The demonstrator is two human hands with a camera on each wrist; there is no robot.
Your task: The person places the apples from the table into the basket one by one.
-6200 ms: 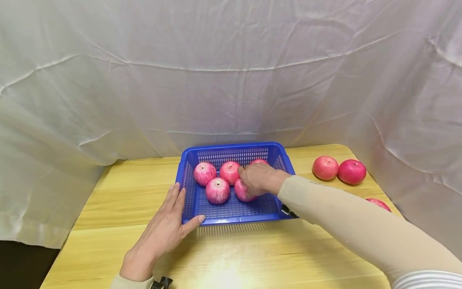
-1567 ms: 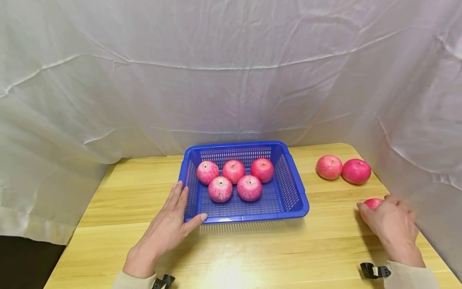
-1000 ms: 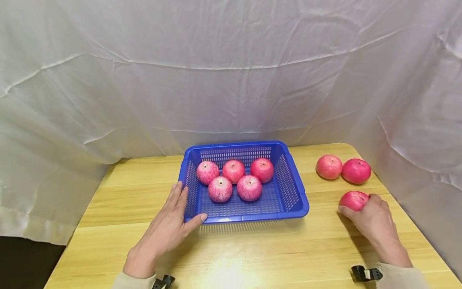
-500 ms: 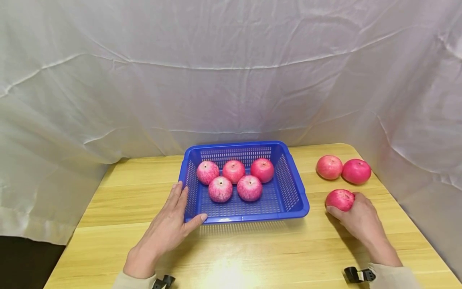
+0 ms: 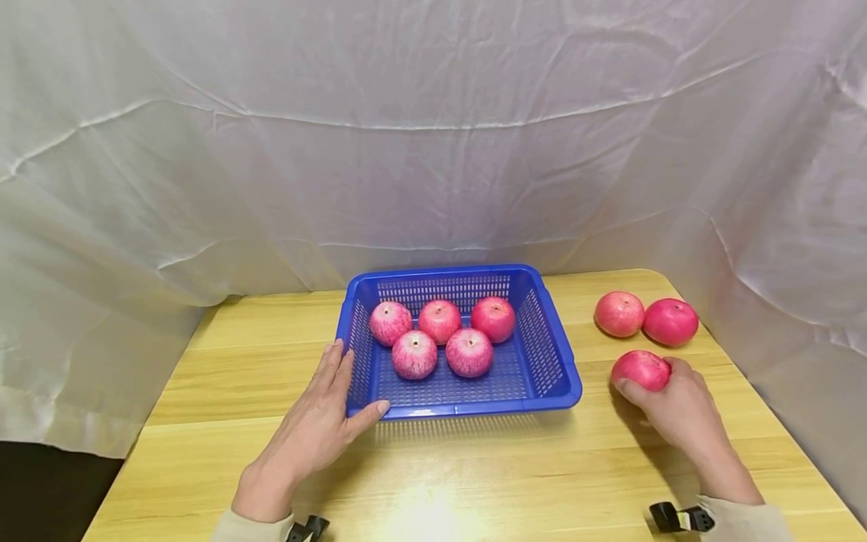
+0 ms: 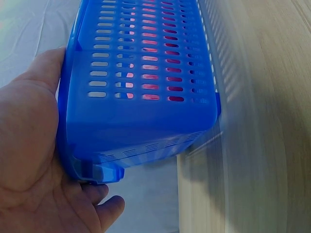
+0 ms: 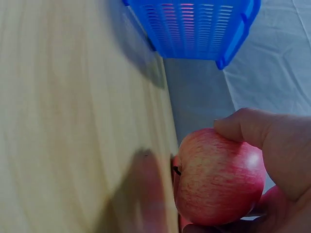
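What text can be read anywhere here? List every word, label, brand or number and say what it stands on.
None: no readable word, label, brand or number shows in any view.
The blue basket is plain plastic mesh.
The apple in the right hand and the other apples carry no sticker that can be seen.
The wooden table and white cloth are unmarked.

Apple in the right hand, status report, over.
Right hand grips apple, lifted. Left hand flat against basket corner. Five apples inside; path clear.
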